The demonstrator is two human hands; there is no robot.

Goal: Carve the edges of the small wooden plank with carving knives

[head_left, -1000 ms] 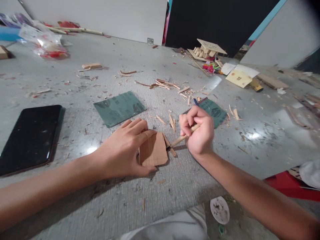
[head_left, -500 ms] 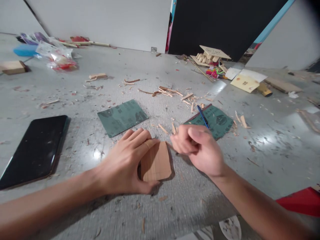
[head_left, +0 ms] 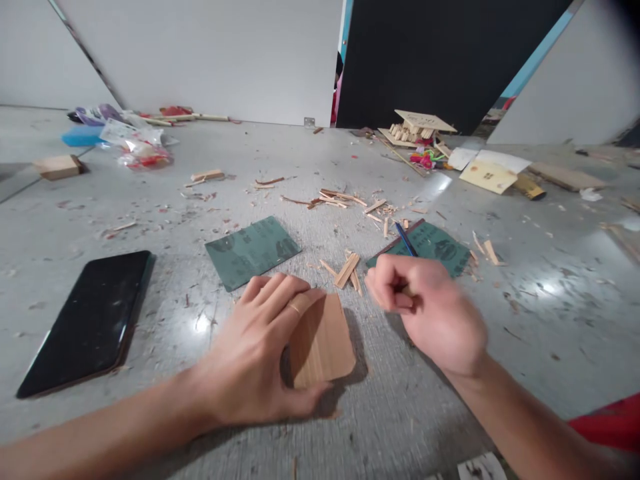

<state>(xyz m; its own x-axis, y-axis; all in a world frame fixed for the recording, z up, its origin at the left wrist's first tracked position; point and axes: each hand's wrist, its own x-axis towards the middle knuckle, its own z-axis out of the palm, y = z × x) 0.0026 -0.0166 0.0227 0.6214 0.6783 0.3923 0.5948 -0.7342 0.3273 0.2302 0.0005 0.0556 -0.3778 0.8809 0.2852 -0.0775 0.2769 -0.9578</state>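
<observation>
My left hand [head_left: 263, 353] grips a flat piece of light brown wood [head_left: 325, 343] with rounded corners, its thumb along the near edge and its fingers over the far edge. A gold-coloured ring is on one finger. My right hand [head_left: 430, 310] is curled closed just right of the wood, apart from it; whatever its fingers may hold is hidden. Between the hands and slightly beyond lie several thin wood slivers [head_left: 347, 270]. A green sandpaper sheet [head_left: 255, 250] rests past my left hand. Another sandpaper sheet [head_left: 443, 247] lies behind my right hand, a blue pen [head_left: 405, 239] on it.
A black phone [head_left: 87, 320] lies at left. Wood shavings [head_left: 340, 199] are scattered across the grey surface. Plastic bags [head_left: 137, 143] and a wood block [head_left: 59, 167] sit at back left. A small wooden model [head_left: 420, 127] and a yellowish card [head_left: 487, 175] stand at back right.
The view has tilted up a little. My right hand has moved right, away from the wood piece. A wider wood sliver now shows on the small pile between the hands.
</observation>
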